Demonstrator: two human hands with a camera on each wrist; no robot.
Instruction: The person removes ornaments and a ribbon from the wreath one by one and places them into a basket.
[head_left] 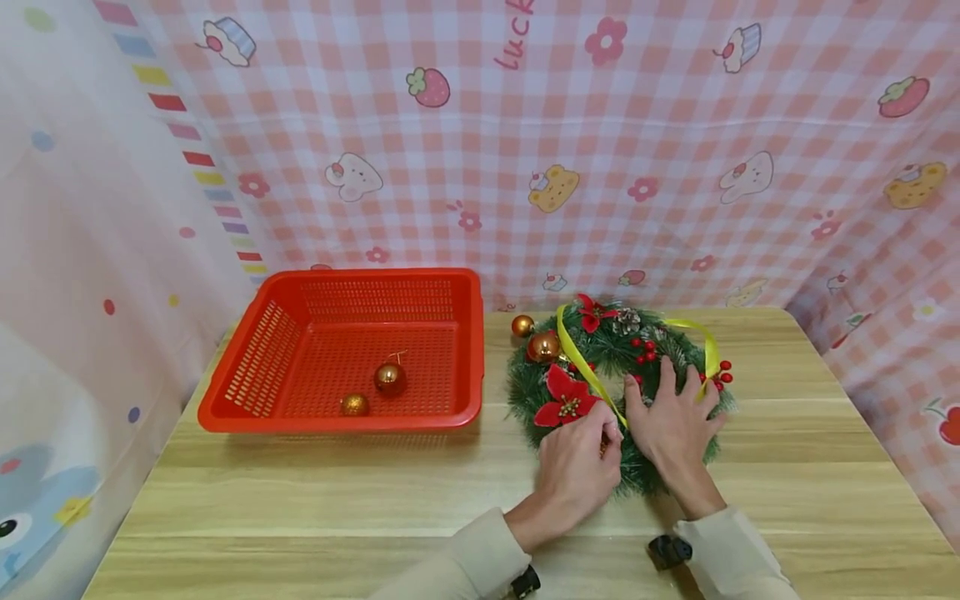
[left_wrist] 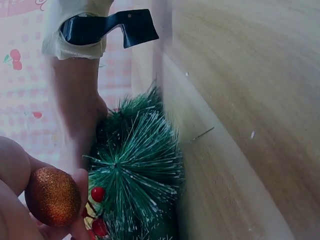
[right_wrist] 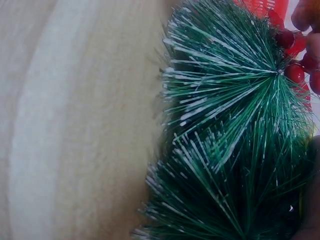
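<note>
A green Christmas wreath (head_left: 637,471) lies on the table, trimmed with red poinsettias (head_left: 562,396), red berries (head_left: 645,350), a pine cone (head_left: 626,321) and a yellow ribbon (head_left: 581,354). Over its front left edge, my left hand (head_left: 573,462) holds a copper glitter bauble (left_wrist: 53,196) in curled fingers. My right hand (head_left: 671,421) rests on the right side of the wreath with its fingers spread. Snow-tipped needles (right_wrist: 225,100) fill much of the right wrist view. A shiny copper bauble (head_left: 543,346) and a smaller gold one (head_left: 522,326) sit at the wreath's upper left.
Left of the wreath stands a red plastic basket (head_left: 341,423) with a shiny bauble (head_left: 390,378) and a glitter bauble (head_left: 355,405) inside. A patterned curtain (head_left: 480,150) hangs behind the wooden table (head_left: 337,500). Black straps (head_left: 667,552) sit on both sleeves.
</note>
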